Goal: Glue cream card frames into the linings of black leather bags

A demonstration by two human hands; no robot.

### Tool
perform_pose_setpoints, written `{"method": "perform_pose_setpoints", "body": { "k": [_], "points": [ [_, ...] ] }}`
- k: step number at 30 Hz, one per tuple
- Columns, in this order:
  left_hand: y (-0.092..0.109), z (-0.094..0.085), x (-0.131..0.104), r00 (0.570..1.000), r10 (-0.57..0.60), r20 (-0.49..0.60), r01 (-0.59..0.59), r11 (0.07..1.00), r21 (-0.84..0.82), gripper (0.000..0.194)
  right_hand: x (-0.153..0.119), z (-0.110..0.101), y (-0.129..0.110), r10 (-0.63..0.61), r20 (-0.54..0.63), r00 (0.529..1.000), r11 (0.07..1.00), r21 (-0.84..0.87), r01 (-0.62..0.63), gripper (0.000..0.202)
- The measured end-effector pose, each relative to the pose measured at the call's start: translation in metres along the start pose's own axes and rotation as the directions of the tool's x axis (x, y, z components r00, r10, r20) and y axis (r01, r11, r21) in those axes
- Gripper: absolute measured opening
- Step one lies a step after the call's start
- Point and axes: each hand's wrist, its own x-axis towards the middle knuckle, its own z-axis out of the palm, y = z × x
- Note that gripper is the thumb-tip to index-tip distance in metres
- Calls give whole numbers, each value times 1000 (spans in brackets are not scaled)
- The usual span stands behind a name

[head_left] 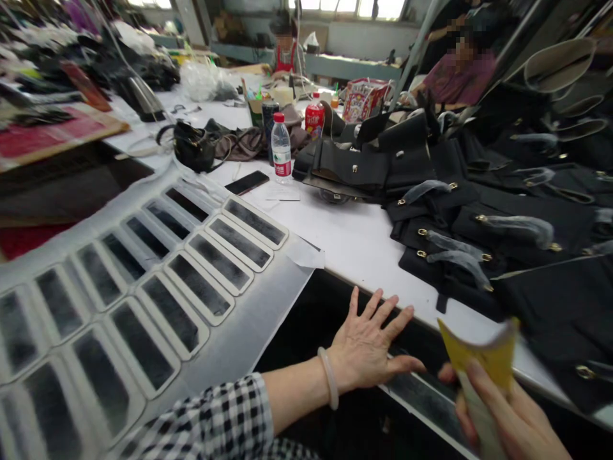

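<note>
My left hand (361, 348) is stretched out palm down with its fingers spread, over the dark gap at the table's front edge; it holds nothing. A pale bangle (328, 378) circles that wrist. At the lower right, my right hand (510, 409) grips a yellow scraper (483, 361), a flared flat blade with a curved edge and a paler handle. To the left of my hands lies a greyish sheet (282, 281) bearing rows of pale rounded panels (138, 345), each with a dark rectangle in its middle.
Black bags (527, 211) with wrapped handles pile up on the right of the white table (349, 236). Behind the sheet are a phone (247, 183), a water bottle (281, 150) and a red bottle (314, 116). Two people (287, 54) (454, 73) sit farther back.
</note>
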Motion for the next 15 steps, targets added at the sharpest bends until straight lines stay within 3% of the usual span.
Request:
{"method": "perform_pose_setpoints", "body": {
  "k": [2,5,6,8,10,12,15],
  "points": [
    [-2,-1,1,1000,-20,-23,18,993,-115,74,50,11,-31,-257,28,966,897,-366,249,65],
    [-11,-1,4,983,-147,-112,82,889,-450,56,127,42,-65,-374,-7,927,798,-512,318,55],
    [-16,-1,4,960,-243,-141,107,781,-615,50,148,51,-71,-405,-7,914,764,-552,335,51],
    [-26,1,2,882,-452,-133,107,467,-878,42,173,63,-76,-438,27,898,708,-605,363,42],
    [-35,4,-8,826,-560,-71,73,230,-971,39,177,64,-74,-465,61,883,668,-631,395,31],
    [-40,7,-25,812,-583,-14,84,142,-986,37,165,53,-67,-492,66,868,653,-631,419,29],
    [-40,11,-57,812,-573,112,169,47,-984,37,129,19,-46,-495,17,869,695,-592,408,41]
  ]
}}
